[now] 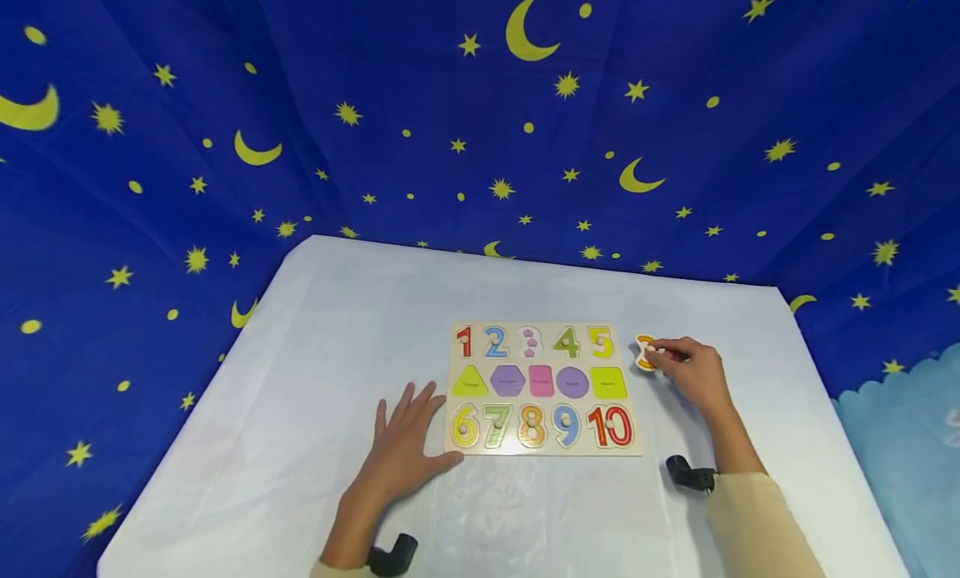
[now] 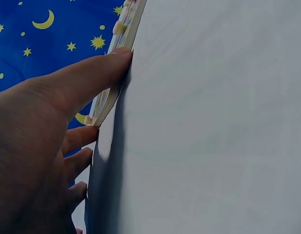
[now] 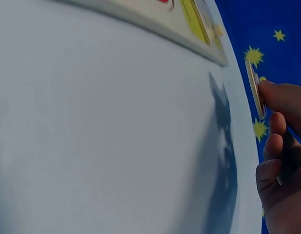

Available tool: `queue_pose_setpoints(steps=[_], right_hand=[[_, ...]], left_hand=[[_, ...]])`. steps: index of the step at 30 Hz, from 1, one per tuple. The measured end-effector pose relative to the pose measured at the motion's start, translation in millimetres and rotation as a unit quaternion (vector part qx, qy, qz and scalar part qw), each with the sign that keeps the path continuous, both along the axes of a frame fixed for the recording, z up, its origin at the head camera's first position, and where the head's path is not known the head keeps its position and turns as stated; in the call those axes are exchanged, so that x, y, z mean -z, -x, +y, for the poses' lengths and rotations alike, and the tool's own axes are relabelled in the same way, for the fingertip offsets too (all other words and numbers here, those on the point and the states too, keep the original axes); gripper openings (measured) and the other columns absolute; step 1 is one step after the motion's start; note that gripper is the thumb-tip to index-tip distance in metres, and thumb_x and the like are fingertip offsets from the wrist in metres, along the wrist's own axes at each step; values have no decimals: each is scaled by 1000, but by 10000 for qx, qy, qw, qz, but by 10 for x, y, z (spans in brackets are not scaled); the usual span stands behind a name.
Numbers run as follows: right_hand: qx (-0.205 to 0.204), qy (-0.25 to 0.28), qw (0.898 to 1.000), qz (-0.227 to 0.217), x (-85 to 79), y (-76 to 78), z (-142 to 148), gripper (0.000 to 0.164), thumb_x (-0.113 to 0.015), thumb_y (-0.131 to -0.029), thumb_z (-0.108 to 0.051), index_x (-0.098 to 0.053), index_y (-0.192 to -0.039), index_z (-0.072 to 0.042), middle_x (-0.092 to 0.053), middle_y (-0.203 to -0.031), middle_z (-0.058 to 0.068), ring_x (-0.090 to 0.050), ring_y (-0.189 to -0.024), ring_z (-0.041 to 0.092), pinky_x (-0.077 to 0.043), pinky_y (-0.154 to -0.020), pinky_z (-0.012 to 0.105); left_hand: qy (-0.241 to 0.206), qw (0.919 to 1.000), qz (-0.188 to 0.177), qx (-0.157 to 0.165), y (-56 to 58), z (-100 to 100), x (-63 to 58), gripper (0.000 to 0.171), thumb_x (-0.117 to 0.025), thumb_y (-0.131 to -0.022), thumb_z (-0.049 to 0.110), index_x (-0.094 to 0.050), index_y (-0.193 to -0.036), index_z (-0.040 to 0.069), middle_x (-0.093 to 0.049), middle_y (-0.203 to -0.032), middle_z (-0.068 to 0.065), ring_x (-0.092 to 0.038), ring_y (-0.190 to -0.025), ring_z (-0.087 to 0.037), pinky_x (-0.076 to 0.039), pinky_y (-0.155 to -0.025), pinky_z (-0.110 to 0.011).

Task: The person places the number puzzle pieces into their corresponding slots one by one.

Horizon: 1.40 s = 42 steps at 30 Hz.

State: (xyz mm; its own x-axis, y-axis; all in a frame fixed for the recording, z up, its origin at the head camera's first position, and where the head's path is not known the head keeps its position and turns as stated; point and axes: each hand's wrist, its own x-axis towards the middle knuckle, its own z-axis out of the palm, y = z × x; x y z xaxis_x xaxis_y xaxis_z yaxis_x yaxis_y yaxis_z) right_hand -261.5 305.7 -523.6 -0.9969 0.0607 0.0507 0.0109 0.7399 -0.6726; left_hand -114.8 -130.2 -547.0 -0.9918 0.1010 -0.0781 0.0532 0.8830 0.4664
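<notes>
A wooden number puzzle board (image 1: 543, 455) lies flat on the table, with pegged number pieces along its top and bottom rows. In the 3 slot (image 1: 530, 342) no piece sits, and pink printed shapes show. Just right of the board, my right hand (image 1: 693, 374) pinches an orange-and-white number puzzle piece (image 1: 643, 354), apparently the 3. The right wrist view shows this piece (image 3: 254, 90) edge-on, held above the table. My left hand (image 1: 405, 445) rests at the board's lower left corner, fingers spread. In the left wrist view its thumb (image 2: 99, 73) touches the board's edge.
Colored printed shapes, including a purple hexagon (image 1: 507, 381), run across the board's middle row. A white cloth covers the table (image 1: 337, 311). Behind and beside it hangs a blue curtain (image 1: 420, 78) with yellow moons and stars. Each wrist carries a black camera mount (image 1: 688, 474).
</notes>
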Motion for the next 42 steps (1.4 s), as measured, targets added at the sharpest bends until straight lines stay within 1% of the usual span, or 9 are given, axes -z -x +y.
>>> queue_pose_setpoints(steps=[6,9,15,16,20,26,30,37,42], right_hand=[[9,103,9999,-108,-17,33,-162,39,-72,-87,-33,-71,-111,-3,-56,-83,9,-46,-76,23,-39,-58,34],[-42,94,9999,-77,1,52,-242,36,-72,-87,-31,-71,-109,-3,-56,-83,8,-46,-76,23,-40,-57,33],[-338,176,9993,6,60,82,-428,32,-73,-86,-29,-73,-107,-4,-59,-84,8,-49,-77,22,-42,-60,30],[-367,192,9991,59,68,87,-452,30,-74,-86,-28,-73,-106,-5,-59,-84,7,-49,-77,22,-42,-58,30],[-442,301,9985,134,66,107,-534,27,-74,-85,-26,-73,-103,-6,-60,-84,7,-49,-76,22,-42,-60,32],[-550,406,9976,-86,89,149,-690,28,-75,-85,-28,-73,-103,-7,-62,-89,7,-51,-80,22,-43,-66,31],[-644,472,9967,-113,95,172,-783,27,-75,-84,-29,-74,-102,-8,-63,-91,7,-52,-80,23,-45,-68,32],[-1022,395,9938,-193,88,223,-931,24,-75,-85,-30,-74,-99,-10,-63,-91,4,-53,-79,21,-47,-69,34],[-1169,522,9912,-341,74,239,-1055,22,-74,-85,-29,-74,-99,-11,-63,-93,4,-54,-80,21,-47,-70,34]], left_hand=[[-71,9999,-143,-54,19,6,7,91,-73,-71,62,-41,-146,22,-25,-157,1,-4,-146,-25,8,-111,-56],[-102,9999,-107,-23,21,8,19,90,-73,-71,62,-41,-145,22,-25,-157,0,-5,-146,-25,8,-111,-57],[-96,9999,40,23,-21,-50,18,89,-74,-70,61,-44,-143,20,-27,-156,-1,-7,-145,-27,5,-111,-60],[-97,9999,73,30,-24,-57,16,89,-75,-70,60,-44,-143,20,-27,-156,-2,-8,-145,-28,5,-110,-60],[-106,9998,139,82,-17,-59,7,88,-74,-71,61,-44,-143,20,-27,-156,-2,-8,-145,-28,5,-110,-60],[-110,9999,120,22,-28,-78,7,88,-75,-70,60,-45,-143,19,-29,-155,-3,-10,-145,-29,4,-110,-61],[-71,9999,94,12,-28,-82,23,88,-74,-71,61,-44,-143,20,-28,-156,-2,-9,-145,-28,4,-110,-60],[-93,9998,153,63,-16,-62,37,88,-73,-71,62,-44,-143,21,-27,-156,-1,-9,-145,-28,4,-111,-60],[-118,9998,159,93,-8,-36,27,88,-73,-71,62,-43,-144,21,-27,-156,0,-8,-145,-28,4,-111,-59]])
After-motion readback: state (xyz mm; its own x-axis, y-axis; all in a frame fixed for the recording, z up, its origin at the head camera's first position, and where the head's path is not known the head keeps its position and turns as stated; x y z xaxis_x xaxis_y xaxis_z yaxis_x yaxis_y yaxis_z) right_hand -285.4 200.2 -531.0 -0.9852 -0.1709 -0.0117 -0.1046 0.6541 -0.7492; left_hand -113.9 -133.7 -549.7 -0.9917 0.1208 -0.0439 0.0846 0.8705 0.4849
